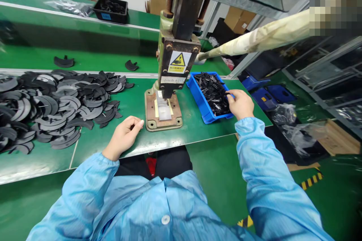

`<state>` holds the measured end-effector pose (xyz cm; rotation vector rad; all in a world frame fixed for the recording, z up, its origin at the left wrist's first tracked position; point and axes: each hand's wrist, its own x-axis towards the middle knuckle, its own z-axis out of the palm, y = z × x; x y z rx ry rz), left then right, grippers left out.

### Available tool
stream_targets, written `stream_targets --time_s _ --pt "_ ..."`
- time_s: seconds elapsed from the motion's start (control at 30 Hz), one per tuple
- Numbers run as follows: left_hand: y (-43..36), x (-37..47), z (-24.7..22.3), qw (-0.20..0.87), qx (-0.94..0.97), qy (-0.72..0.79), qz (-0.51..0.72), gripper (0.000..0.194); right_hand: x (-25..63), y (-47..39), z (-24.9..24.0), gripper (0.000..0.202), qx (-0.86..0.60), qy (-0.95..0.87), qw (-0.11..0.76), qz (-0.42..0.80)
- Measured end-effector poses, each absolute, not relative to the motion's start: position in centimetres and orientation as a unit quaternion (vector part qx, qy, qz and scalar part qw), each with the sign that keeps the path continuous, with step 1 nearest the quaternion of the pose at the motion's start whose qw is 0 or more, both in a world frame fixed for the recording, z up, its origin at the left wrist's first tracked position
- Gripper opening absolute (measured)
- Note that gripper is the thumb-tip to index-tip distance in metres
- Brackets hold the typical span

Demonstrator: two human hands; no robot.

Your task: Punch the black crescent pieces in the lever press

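My left hand (124,135) rests near the table's front edge, left of the press base (177,111), its fingers curled together; whatever they may hold is hidden. At the right, my right hand (240,102) reaches over the rim of a blue bin (207,116), with thumb and fingers pinched at the small black parts (213,92) inside. What lies between those fingertips is too small to make out. Between my hands stands the press (178,60), its ram above a pale block (164,112) on the base. Many curved black pieces (65,101) are piled at the left.
Two curved pieces (64,61) lie apart behind the pile. A black bin (111,10) and a plastic bag (70,6) sit on the back shelf. The press's wrapped lever (260,35) extends to the upper right. Blue trays (264,99) and an open carton (339,137) are at the right.
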<state>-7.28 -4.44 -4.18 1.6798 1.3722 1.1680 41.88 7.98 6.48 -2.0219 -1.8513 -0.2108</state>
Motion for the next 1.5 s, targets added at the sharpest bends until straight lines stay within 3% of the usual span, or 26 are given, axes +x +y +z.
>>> stream_targets --time_s 0.2,0.37,0.5,0.7,1.23,1.37,1.5 --pt "-4.7 -7.1 -4.0 0.331 0.642 0.528 0.447 0.035 37.8 5.4 7.1 0.041 -0.615 -0.686 0.377 -0.096" --pt "-4.9 -6.8 -3.6 0.329 0.642 0.532 0.444 0.035 31.9 -0.4 4.3 0.031 -0.548 -0.699 0.458 0.029" --pt "-5.0 -6.6 -3.3 0.334 0.653 0.523 0.434 0.037 28.8 -4.4 -0.4 0.025 -0.541 -0.675 0.482 0.14" --pt "-5.3 -6.3 -3.0 0.353 0.686 0.493 0.402 0.028 27.4 -5.7 -4.8 0.026 -0.541 -0.661 0.498 0.151" --pt "-5.4 -6.5 -2.5 0.338 0.704 0.493 0.383 0.021 26.7 -5.5 -5.2 0.03 -0.544 -0.664 0.493 0.144" --pt "-5.3 -6.6 -2.6 0.299 0.708 0.497 0.402 0.022 25.8 -5.8 -4.5 0.031 -0.532 -0.684 0.472 0.162" --pt "-5.8 -6.3 -2.5 0.235 0.711 0.491 0.445 0.008 23.8 -6.8 -3.3 0.03 -0.505 -0.7 0.467 0.194"
